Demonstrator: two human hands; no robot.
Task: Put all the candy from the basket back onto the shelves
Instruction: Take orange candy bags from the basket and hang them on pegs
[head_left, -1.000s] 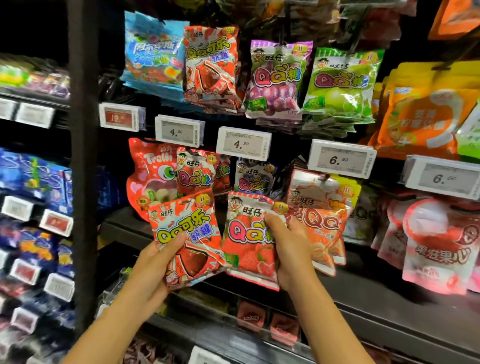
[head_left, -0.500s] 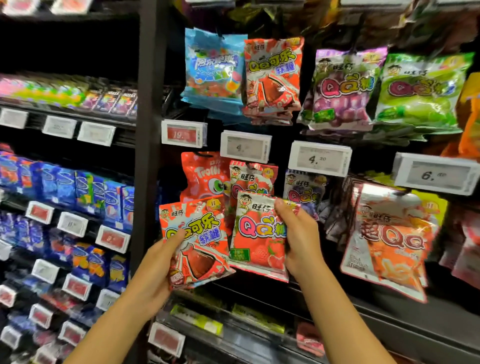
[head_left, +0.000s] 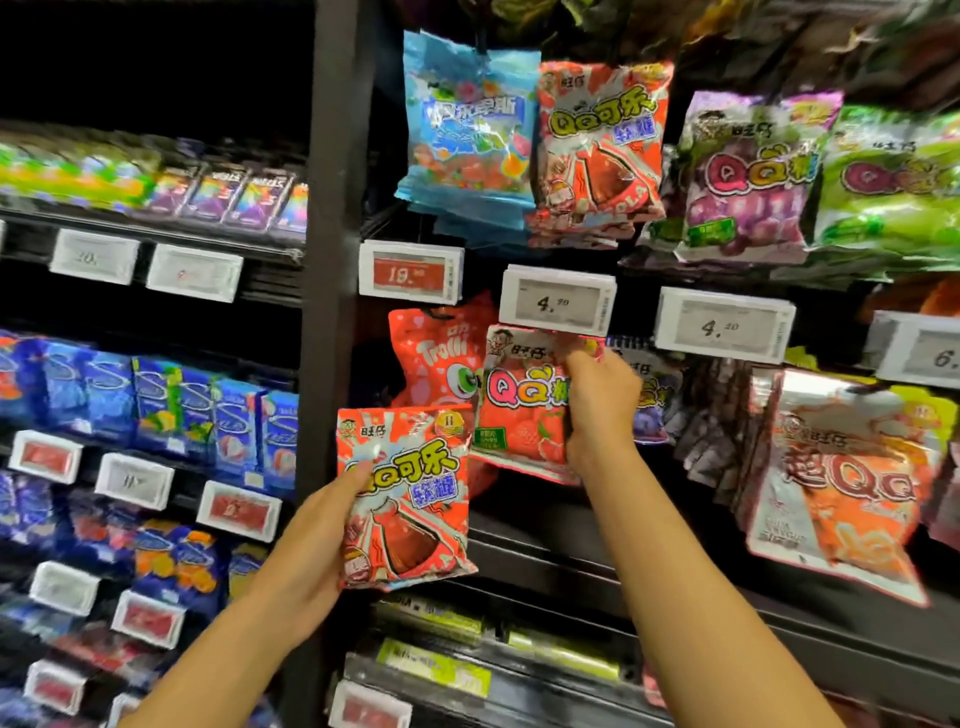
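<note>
The strawberry candy bag (head_left: 519, 410) is probably light, soft and crinkly, its glossy film apt to slip; the flat top seam with the hang hole looks the surest place to hold. It is red-pink with round lettering and a green patch. The right hand (head_left: 597, 410) grips its right edge, lifting it toward the peg just under the price tag (head_left: 558, 306). The left hand (head_left: 317, 545) holds a red cola candy bag (head_left: 405, 499) lower, near the dark upright post (head_left: 332, 312) of the shelves.
</note>
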